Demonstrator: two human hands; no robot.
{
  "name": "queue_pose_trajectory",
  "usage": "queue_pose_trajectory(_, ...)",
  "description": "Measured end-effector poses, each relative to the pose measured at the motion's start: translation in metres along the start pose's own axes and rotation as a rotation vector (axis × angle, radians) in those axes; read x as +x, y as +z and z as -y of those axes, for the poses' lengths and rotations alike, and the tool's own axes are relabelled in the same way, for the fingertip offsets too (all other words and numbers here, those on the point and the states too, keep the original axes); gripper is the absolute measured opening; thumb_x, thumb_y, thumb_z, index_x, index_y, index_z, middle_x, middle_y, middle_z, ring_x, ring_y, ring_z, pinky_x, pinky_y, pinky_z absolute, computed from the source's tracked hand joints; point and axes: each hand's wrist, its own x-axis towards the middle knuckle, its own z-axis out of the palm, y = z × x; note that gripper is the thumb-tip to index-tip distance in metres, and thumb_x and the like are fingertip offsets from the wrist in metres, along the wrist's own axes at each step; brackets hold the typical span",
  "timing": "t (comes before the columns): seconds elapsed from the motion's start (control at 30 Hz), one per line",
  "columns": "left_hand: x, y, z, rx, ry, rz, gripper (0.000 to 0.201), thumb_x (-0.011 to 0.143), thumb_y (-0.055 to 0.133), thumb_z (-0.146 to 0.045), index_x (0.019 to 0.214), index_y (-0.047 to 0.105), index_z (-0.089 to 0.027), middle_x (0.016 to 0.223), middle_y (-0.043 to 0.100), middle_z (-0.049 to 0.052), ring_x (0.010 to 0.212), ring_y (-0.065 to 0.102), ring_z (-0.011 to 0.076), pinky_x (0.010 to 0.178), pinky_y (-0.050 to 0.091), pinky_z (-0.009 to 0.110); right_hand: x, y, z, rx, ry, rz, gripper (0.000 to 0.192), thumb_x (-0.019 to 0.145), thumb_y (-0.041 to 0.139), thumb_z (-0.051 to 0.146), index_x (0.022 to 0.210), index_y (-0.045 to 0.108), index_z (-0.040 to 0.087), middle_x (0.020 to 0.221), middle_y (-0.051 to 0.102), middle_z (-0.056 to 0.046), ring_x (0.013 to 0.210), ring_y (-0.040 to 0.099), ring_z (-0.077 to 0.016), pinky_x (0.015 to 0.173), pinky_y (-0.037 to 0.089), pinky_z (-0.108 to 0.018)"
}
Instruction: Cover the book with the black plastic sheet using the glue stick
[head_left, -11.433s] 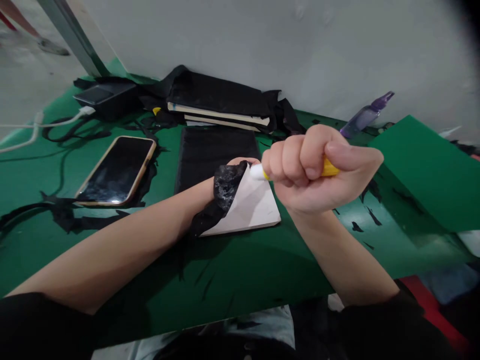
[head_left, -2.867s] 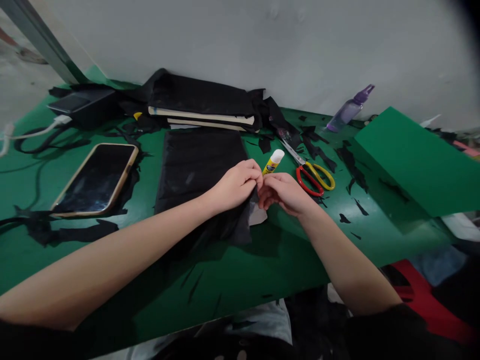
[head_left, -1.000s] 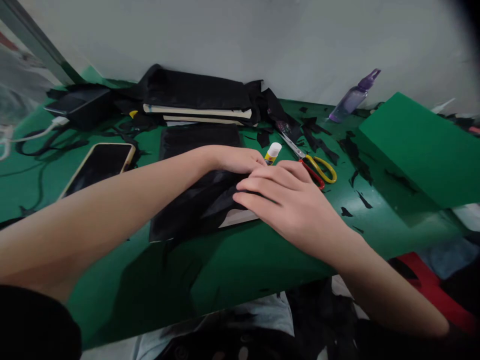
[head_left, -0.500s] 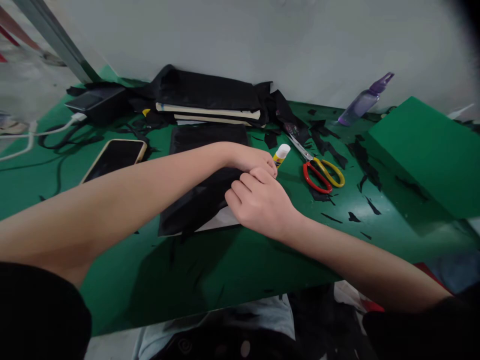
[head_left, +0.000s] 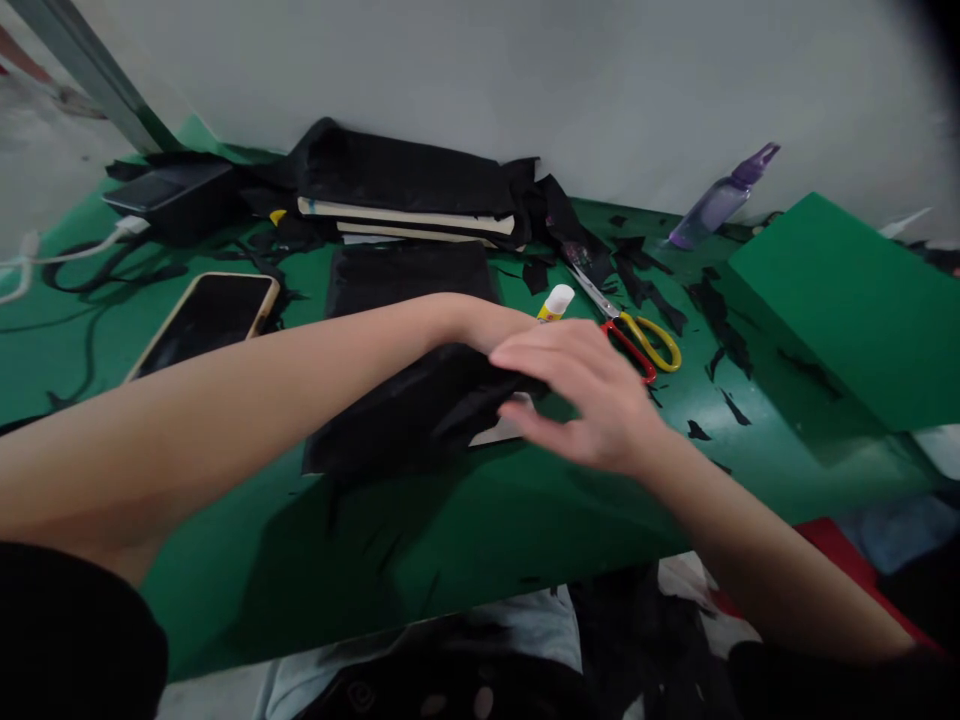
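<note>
The table (head_left: 480, 560) bears the black cloth (head_left: 405, 410). Over the cloth's right edge, the right hand (head_left: 581, 395) is spread, thumb apart; beneath, the left hand's (head_left: 499, 325) finger state can't be told. Right of the cloth: scissors (head_left: 611, 310), glue stick (head_left: 556, 303).

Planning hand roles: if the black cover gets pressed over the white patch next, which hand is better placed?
Probably the right hand: it's open, right beside the white patch. The left hand is farther back, its fingers hidden.

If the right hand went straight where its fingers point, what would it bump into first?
Probably the left hand, which lies close ahead of the right hand; whether the two touch is hard to tell.
</note>
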Motion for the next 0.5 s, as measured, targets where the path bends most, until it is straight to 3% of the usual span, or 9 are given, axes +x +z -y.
queue_pose_trajectory(0.13,0.005,0.001,0.006,0.039,0.009,0.218,0.019,0.076,0.048,-0.019,0.071,0.066,-0.016,0.071,0.062,0.0,0.071,0.053,0.0145,0.072,0.044,0.026,-0.007,-0.022,-0.013,0.079,0.285,-0.034,0.015,0.087,0.051,0.032,0.09,0.066,0.028,0.086,0.068,-0.003,0.081,0.062,-0.0198,0.076,0.046,-0.035)
queue_pose_trajectory(0.3,0.005,-0.001,0.013,0.043,0.0,0.216,0.019,0.072,0.049,-0.022,0.067,0.067,-0.021,0.066,0.06,-0.002,0.069,0.053,0.0149,0.071,0.042,0.025,-0.014,-0.019,-0.015,0.216,0.549,0.139,0.026,0.075,0.066,0.045,0.082,0.066,0.02,0.066,0.061,-0.001,0.054,0.048,-0.012,0.053,0.039,-0.028)
queue_pose_trajectory(0.5,0.002,-0.003,0.014,0.065,0.032,0.215,0.021,0.073,0.044,-0.021,0.067,0.064,-0.018,0.066,0.057,-0.001,0.061,0.049,0.0132,0.061,0.038,0.025,-0.019,-0.008,-0.02,0.438,0.734,0.182,0.029,0.076,0.065,0.045,0.085,0.067,0.018,0.055,0.041,0.005,0.049,0.035,-0.0084,0.047,0.03,-0.024)
